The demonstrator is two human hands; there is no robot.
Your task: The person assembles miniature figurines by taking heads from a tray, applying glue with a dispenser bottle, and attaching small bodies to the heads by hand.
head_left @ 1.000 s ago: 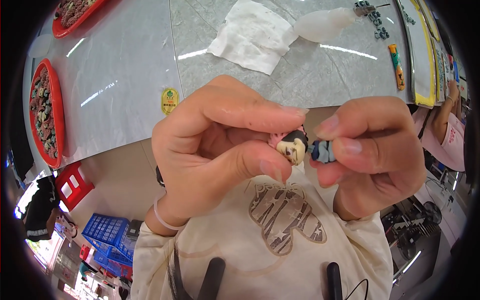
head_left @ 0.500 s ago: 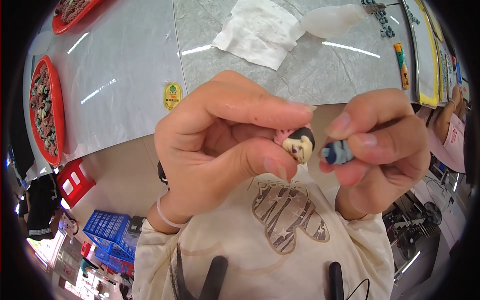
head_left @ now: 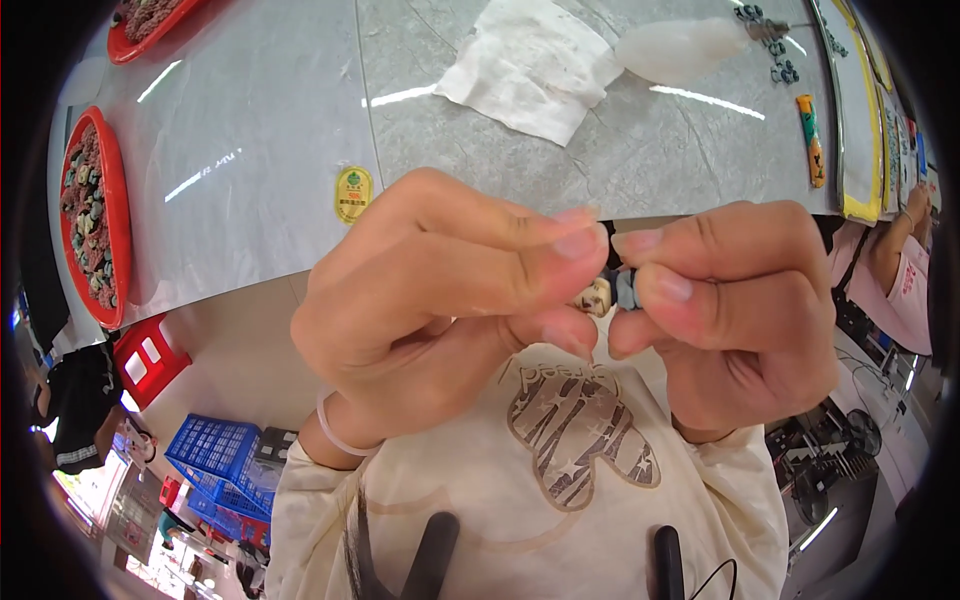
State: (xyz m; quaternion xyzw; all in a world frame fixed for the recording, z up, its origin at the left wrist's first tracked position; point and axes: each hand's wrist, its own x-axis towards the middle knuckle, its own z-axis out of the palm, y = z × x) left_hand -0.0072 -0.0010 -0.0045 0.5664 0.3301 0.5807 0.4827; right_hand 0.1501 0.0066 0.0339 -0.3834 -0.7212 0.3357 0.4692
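Between the thumb and fingers of my left hand (head_left: 440,270) is a small figurine head (head_left: 594,297) with a painted face and dark hair, mostly covered by the fingers. My right hand (head_left: 745,305) pinches a small blue-grey figurine body (head_left: 627,289), of which only a sliver shows. Head and body meet or nearly meet in front of my chest; the fingers hide whether they are joined. Both hands are held up just off the near edge of the grey table (head_left: 260,220).
Red trays (head_left: 124,220) of small painted parts stand at the left. A white cloth (head_left: 530,70), a squeeze bottle (head_left: 685,50), an orange-and-green tube (head_left: 811,140) and a yellow oval label (head_left: 353,195) lie on the table. Another person's arm (head_left: 905,230) shows at right.
My hands have come together, bringing the figurine head and the blue-grey body up to each other. The left fingers now cover more of the head.
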